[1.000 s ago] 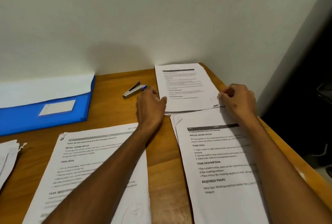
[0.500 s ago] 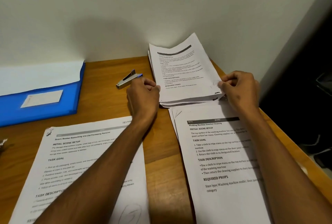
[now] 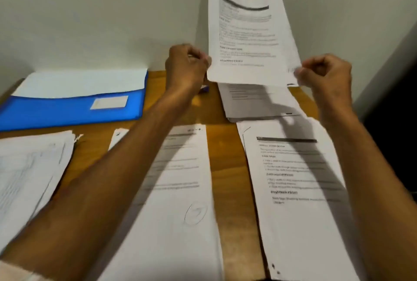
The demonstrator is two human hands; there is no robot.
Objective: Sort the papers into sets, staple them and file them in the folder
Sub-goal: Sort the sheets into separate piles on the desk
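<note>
1. Step in hand, I'd say: sorting. Top sheet (image 3: 250,32) is up off the far-right pile (image 3: 255,102), held nearly upright in front of the wall (image 3: 101,10).
2. Grip: left hand (image 3: 186,67) pinches the sheet's near-left corner, fingers curled; right hand (image 3: 325,73) pinches the near-right corner, thumb & fingers closed on the edge. Frame is motion-blurred, so exact finger contact is hard to read.
3. Rest of that pile lies flat on the wooden desk (image 3: 225,145), directly under the lifted sheet.
4. Other papers: one set near-centre (image 3: 180,213) under the left forearm, one set near-right (image 3: 300,201), loose stack at the near-left edge (image 3: 29,168).
5. Blue folder (image 3: 67,109) lies far-left, white sheets showing inside, apart from both hands.
6. Stapler: only a small bluish bit shows just behind the left hand, so can't say more.
7. Progress: early-ish. Piles are laid out, and no stapling is under way.
8. Next move calls for: read the heading, match it to a set, lay the sheet square on that pile without disturbing neighbours. Thin paper flops, so keep both corners supported till it's down.
</note>
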